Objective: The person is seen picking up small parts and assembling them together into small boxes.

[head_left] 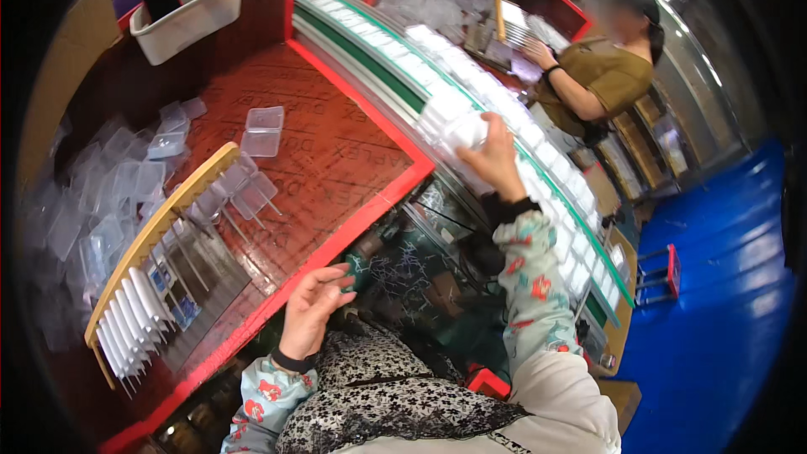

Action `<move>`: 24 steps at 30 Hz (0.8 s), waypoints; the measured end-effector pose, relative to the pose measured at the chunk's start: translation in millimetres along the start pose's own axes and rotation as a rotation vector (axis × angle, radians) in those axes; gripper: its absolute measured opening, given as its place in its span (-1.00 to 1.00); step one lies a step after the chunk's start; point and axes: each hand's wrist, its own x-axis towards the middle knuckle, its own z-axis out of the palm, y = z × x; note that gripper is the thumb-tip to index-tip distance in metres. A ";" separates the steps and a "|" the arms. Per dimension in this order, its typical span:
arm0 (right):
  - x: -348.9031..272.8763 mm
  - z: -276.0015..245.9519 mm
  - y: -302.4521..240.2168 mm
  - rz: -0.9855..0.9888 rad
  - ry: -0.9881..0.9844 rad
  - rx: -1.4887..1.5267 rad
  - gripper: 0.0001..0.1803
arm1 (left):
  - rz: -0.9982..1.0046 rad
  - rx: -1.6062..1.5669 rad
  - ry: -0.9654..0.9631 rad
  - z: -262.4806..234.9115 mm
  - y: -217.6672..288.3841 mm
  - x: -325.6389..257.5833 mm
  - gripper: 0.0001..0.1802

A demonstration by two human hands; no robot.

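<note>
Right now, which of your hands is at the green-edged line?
The right hand: it is at the white pieces there; the left hand is near the table's red rim.

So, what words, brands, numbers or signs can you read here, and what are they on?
Red tabletop: repeated dark capital lettering; legible in part, but I won't copy it.
Small blue-printed piece on that table: too small to read.
Whitish pieces at the right hand: blurred, no print readable.
I can make out no other text.
</note>
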 end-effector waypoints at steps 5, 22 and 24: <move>10.4 48.9 -4.3 -0.190 0.133 -0.289 -0.21 | 0.014 0.037 0.150 -12.6 -8.8 -0.2 -0.76; -5.8 227.2 -161.0 -0.710 -0.358 -0.158 -0.82 | 0.062 -0.152 0.434 -58.3 -11.6 -85.2 -0.81; -70.3 186.3 -181.3 -0.696 -0.439 0.127 -0.75 | -0.001 -0.156 0.390 -67.9 -2.8 -87.0 -0.49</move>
